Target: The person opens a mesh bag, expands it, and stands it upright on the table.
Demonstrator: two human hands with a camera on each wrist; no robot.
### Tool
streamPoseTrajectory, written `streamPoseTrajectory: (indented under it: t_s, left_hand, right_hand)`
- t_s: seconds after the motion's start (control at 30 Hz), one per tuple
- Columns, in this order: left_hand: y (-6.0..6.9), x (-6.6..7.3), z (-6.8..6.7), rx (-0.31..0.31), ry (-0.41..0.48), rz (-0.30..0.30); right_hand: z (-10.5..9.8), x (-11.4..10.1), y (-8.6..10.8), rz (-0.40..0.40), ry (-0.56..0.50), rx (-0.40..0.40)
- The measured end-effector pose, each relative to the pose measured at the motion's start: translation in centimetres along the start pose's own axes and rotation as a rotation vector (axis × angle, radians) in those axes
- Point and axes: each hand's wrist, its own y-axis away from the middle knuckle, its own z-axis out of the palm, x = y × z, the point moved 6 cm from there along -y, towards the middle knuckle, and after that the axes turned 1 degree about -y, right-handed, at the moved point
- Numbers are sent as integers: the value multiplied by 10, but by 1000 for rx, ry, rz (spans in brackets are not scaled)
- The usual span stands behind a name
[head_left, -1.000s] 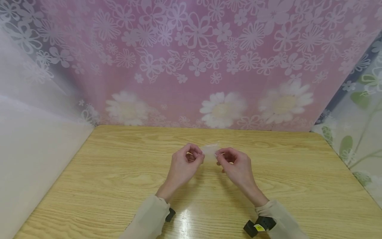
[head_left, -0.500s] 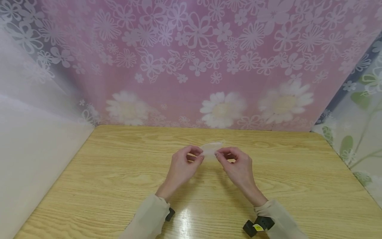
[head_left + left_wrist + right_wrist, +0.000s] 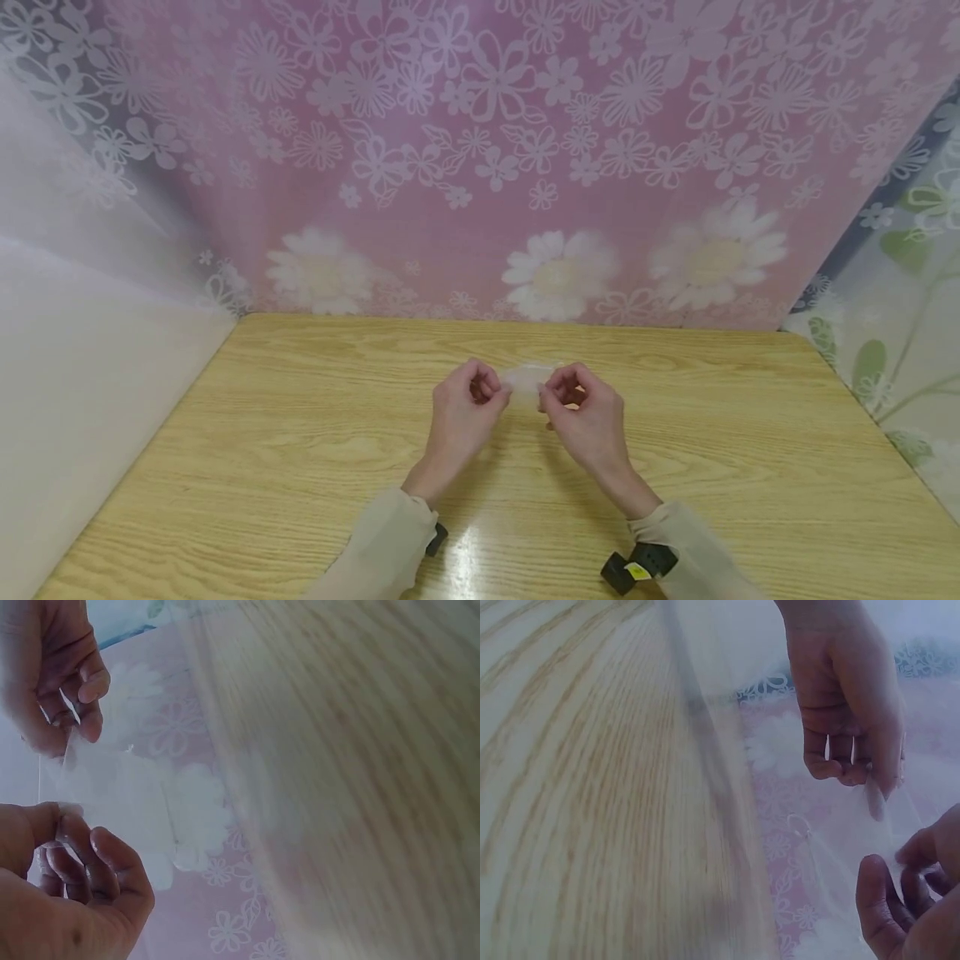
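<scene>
A small translucent plastic bag [image 3: 525, 379], thin and limp, is stretched between my two hands above the table. My left hand [image 3: 463, 412] pinches its left side between thumb and forefinger. On the other side my right hand [image 3: 590, 417] pinches it the same way, other fingers curled in. In the left wrist view the bag [image 3: 120, 795] shows as a hazy sheet with a faint outer edge, its far end hanging free. In the right wrist view the bag [image 3: 847, 832] is pale and blurred, with a small loop-like edge. I see nothing inside it.
A wood-grain table [image 3: 300, 450] stretches under both arms. Behind it hangs a pink curtain [image 3: 435, 233] with white flowers, with a pale cloth [image 3: 90, 333] at left and a leaf-patterned cloth [image 3: 907, 333] at right. Black wrist devices [image 3: 637, 568] sit at the sleeves.
The bag's top edge rose and spread, then dropped lower. My right hand has shifted slightly left and my left wrist slightly right. Both hands keep their pinch.
</scene>
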Motion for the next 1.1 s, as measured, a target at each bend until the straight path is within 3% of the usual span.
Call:
streamPoseTrajectory:
  t_s: [0.2,0.33,0.53,0.7,0.87,1.1]
  left_hand:
    - [0,-6,2,-64,40,-63]
    - [0,-7,3,-112,60,-61]
    - [0,-4,1,-89,55,-29]
    - [1,-4,1,-92,51,-41]
    - [1,-9,3,-144,44,-96]
    - [0,-7,1,-123,34,-78]
  right_hand:
    - [1,1,0,53,-2,-50]
    - [-1,4,-1,70,18,-55]
    - [-4,4,-2,47,55,-7]
    - [-5,5,-3,52,4,26]
    - [-5,5,-2,59,-40,21]
    - [-4,8,-3,74,-43,-17]
